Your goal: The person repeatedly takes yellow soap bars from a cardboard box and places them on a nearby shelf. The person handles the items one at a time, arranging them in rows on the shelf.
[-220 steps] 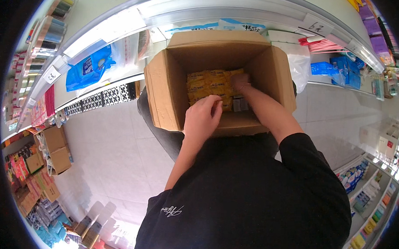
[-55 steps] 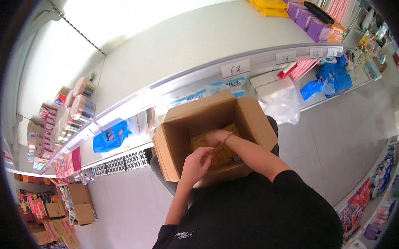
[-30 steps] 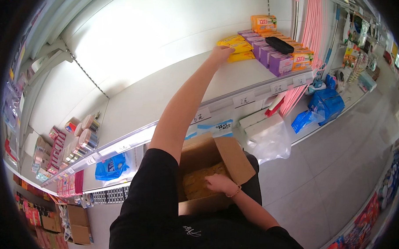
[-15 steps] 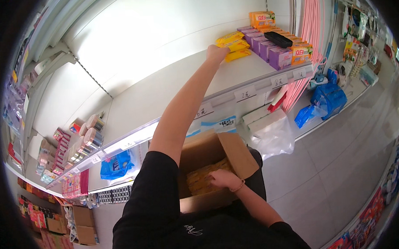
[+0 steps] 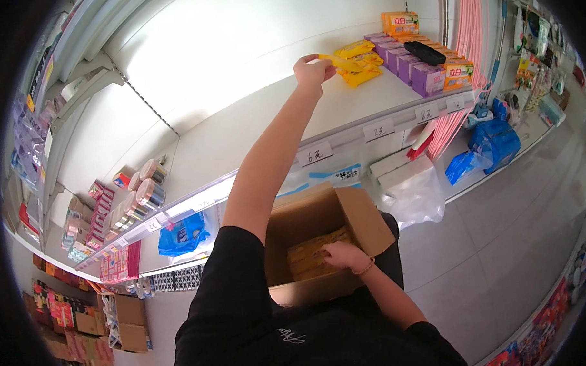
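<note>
Above the upper shelf (image 5: 259, 126), my left hand (image 5: 313, 71) pinches the near end of a yellow packet (image 5: 338, 63) beside a small pile of similar yellow packets (image 5: 361, 76). An open cardboard box (image 5: 363, 222) is close against my body, tilted a little. More yellow-orange packets (image 5: 303, 259) lie packed in its bottom. My right hand (image 5: 345, 256) reaches into the box, its bent fingers closed at one of these packets; the fingertips are partly hidden.
Purple boxes (image 5: 427, 80) and orange packs (image 5: 458, 72) stand right of the pile, a black item (image 5: 425, 52) on top. Pink poles (image 5: 470, 41) rise behind. Jars (image 5: 150, 193) stand at the shelf's left. Below are a blue bag (image 5: 182, 235) and plastic-wrapped white packages (image 5: 412, 185).
My left hand has drawn back leftward from the pile, still at a yellow packet. The right hand's fingers have drawn together among the packets in the box. The view has shifted slightly.
</note>
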Available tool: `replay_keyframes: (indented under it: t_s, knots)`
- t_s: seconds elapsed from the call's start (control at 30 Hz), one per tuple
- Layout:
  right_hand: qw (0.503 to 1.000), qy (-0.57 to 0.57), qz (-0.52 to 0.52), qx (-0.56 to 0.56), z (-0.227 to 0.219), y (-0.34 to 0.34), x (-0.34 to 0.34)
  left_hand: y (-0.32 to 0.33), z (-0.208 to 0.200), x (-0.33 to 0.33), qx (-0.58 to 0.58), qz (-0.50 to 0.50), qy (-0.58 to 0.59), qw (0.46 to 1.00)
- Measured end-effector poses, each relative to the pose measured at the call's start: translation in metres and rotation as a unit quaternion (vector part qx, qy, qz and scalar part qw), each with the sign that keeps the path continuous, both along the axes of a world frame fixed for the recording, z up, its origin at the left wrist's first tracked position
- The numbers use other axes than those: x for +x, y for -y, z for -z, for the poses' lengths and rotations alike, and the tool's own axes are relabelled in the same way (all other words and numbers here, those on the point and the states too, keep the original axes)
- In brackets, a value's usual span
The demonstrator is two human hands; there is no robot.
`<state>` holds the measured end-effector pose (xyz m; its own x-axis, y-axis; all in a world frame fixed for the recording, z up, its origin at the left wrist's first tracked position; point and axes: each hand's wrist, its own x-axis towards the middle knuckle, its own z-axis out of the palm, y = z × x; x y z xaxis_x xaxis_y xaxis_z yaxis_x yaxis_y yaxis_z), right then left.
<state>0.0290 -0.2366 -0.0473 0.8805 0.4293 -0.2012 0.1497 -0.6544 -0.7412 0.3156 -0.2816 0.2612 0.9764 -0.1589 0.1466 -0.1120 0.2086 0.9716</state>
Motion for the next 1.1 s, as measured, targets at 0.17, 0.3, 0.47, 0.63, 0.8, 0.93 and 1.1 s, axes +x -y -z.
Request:
replay_keyframes:
  t_s: [0.17, 0.3, 0.47, 0.63, 0.8, 0.93, 1.1]
  knots:
    - [0.999, -0.007, 0.030, 0.012, 0.002, 0.000, 0.000, -0.040, -0.016, -0.036, -0.163, 0.062, 0.038, 0.984]
    - [0.998, 0.030, 0.047, -0.011, -0.003, -0.003, 0.001, -0.107, -0.025, -0.123, -0.175, 0.110, 0.120, 0.971]
    - [0.958, 0.027, 0.185, 0.220, -0.032, 0.005, 0.000, -0.180, 0.028, -0.205, -0.132, 0.150, 0.116, 0.973]
    - [0.847, -0.129, 0.181, 0.483, -0.041, 0.000, 0.003, -0.222, 0.112, -0.287, -0.120, 0.142, -0.013, 0.982]
    - [0.758, -0.303, 0.035, 0.577, -0.054, 0.019, 0.007, -0.258, 0.170, -0.310, -0.132, 0.058, -0.115, 0.983]
    - [0.896, -0.191, -0.014, 0.400, -0.054, 0.008, 0.024, -0.283, 0.193, -0.311, -0.040, 0.046, -0.099, 0.993]
    - [0.971, -0.101, -0.113, 0.188, -0.078, -0.014, 0.076, -0.285, 0.218, -0.312, 0.235, -0.035, 0.003, 0.971]
